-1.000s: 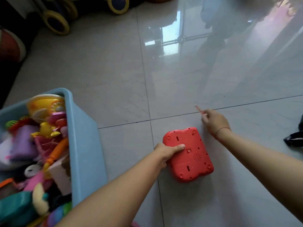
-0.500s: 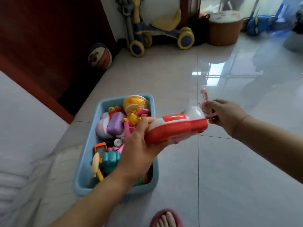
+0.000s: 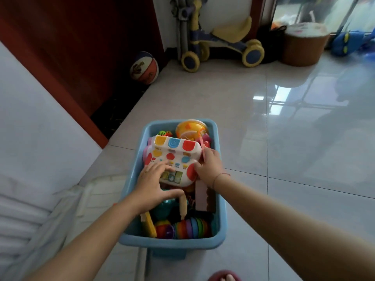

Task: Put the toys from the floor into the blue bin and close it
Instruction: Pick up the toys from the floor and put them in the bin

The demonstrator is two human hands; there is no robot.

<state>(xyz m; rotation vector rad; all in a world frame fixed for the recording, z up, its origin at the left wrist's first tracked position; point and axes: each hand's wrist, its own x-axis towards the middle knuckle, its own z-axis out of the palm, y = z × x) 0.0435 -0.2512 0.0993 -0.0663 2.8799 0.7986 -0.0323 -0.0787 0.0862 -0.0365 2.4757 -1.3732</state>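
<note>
The blue bin [image 3: 135, 179] stands on the tiled floor, open and heaped with several toys. On top of the heap lies a red and white toy keyboard [image 3: 174, 150], face up with coloured buttons. My left hand [image 3: 150, 187] rests flat on its near left part, fingers spread, thumb out below its front edge. My right hand [image 3: 209, 167] is against the keyboard's right edge, closed around a small pink stick-like toy [image 3: 203, 146] that pokes up above the fingers. No lid for the bin is in sight.
White bedding [image 3: 30, 199] lies left of the bin. At the back stand a ride-on trike [image 3: 219, 43], a basketball [image 3: 144, 67], a brown basket [image 3: 304, 47] and a blue toy [image 3: 349, 42]. My slippered foot [image 3: 223, 277] is at the bottom edge.
My left hand lifted the red keyboard off the floor, carried it left and turned it face up onto the bin's heap. My right hand came along with the small pink toy.
</note>
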